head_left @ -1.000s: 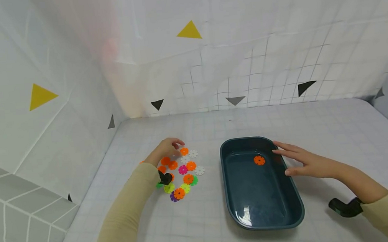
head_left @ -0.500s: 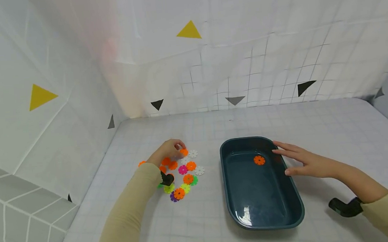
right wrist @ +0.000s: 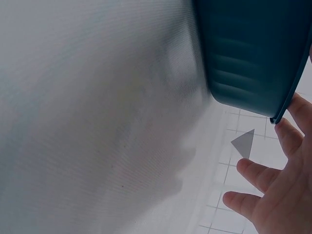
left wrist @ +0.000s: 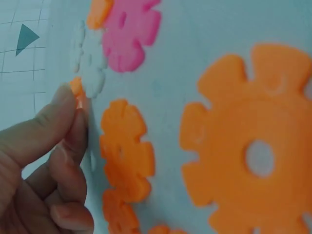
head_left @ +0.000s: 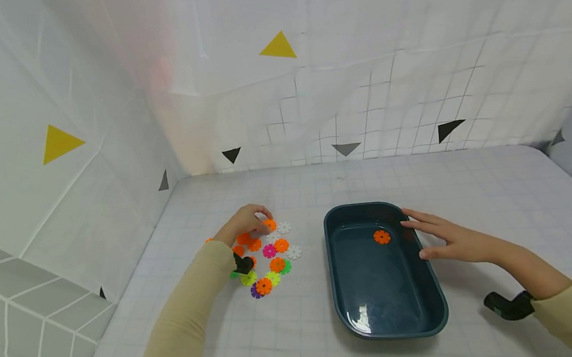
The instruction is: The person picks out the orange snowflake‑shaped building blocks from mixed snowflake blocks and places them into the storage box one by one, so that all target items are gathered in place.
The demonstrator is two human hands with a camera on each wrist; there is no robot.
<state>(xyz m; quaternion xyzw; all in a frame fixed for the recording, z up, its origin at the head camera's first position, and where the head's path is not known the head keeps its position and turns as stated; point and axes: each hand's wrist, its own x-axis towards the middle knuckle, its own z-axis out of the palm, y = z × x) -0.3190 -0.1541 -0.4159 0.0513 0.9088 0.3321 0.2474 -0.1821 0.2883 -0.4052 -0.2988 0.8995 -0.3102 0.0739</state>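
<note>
My left hand [head_left: 248,218] pinches an orange flower-shaped plastic disc [head_left: 271,224] at the far end of a loose group of such discs. In the left wrist view the thumb [left wrist: 41,126] and forefinger meet on its edge, and most of the disc is hidden. White discs [head_left: 284,227], a pink disc [head_left: 269,251] and more orange ones lie close by. My right hand [head_left: 452,240] rests with spread fingers on the right rim of a dark blue plastic tub [head_left: 372,290]. One orange disc [head_left: 382,237] lies inside the tub.
Yellow-green discs [head_left: 249,278], a purple disc [head_left: 256,290] and a green disc [head_left: 286,267] lie at the near side of the group. A white gridded cloth [head_left: 279,338] covers the table, and white sheets [head_left: 239,114] hang behind it.
My left fingers have come down and closed on the orange disc, which has shifted slightly. My right hand and the tub hold their place.
</note>
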